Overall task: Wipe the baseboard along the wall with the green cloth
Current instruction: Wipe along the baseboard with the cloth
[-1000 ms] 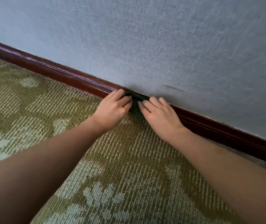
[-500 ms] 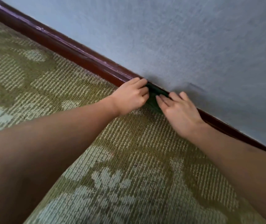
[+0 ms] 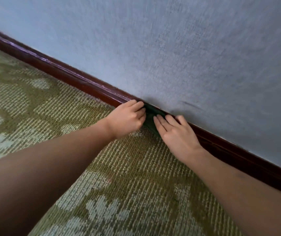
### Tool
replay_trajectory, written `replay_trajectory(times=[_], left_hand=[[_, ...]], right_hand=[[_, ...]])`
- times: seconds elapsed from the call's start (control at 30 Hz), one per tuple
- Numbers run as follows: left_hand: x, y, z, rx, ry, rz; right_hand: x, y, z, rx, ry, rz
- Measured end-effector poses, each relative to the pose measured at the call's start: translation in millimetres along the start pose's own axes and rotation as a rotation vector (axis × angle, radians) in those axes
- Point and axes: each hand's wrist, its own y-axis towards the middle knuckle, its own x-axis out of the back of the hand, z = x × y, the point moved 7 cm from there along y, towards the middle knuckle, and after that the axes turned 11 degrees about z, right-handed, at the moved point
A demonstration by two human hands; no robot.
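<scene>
1. At the foot of the blue-grey wall (image 3: pixel 187 57), you are kneeling over the green patterned carpet (image 3: pixel 136 176). You are facing a dark reddish-brown baseboard (image 3: pixel 68 75) that is running diagonally from upper left to lower right.
2. Your left hand (image 3: pixel 127 118) is curling its fingers round the cloth's left edge. Your right hand (image 3: pixel 175 132) is pressing down on the cloth's right part with straight fingers.
3. The green cloth (image 3: pixel 150 120) is sitting bunched between both hands, touching the baseboard just above the carpet and mostly hidden.
4. The coming stroke is probably depending on the board's long axis. The board is stretching away on both sides of the cloth, so you are likely needing to slide along that line, not across it.
</scene>
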Motion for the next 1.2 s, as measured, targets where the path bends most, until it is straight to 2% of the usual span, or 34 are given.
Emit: replay_trajectory(times=[0.1,0.33,0.43,0.63,0.8,0.9,1.03,1.2], left_hand=[[6.6,1.7,4.2,0.022,-0.002,0.110],[-6.2,11.6,15.3,0.242,-0.014,0.394],[0.1,13.3,14.2,0.278,-0.036,0.439],[9.2,5.5,9.8,0.262,0.062,0.322],[3.8,2.0,16.5,0.214,0.057,0.208],[-3.6,-1.3,18.3,0.196,0.040,0.222],[-5.3,-4.8,35.4,0.208,-0.074,0.171],[-13.3,-14.7,48.0,0.214,-0.203,0.022]], right_hand=[[7.5,8.8,0.1,0.052,0.060,-0.060],[15.4,26.4,7.2,0.094,0.145,-0.151],[16.0,25.2,2.9,0.128,0.176,-0.189],[11.5,23.0,3.6,0.097,0.207,-0.212],[14.6,21.7,5.3,0.058,0.168,-0.329],[19.2,28.8,12.5,0.044,0.144,-0.330],[31.6,43.0,20.0,0.000,0.123,-0.360],[35.2,47.4,20.9,0.085,0.026,-0.385]])
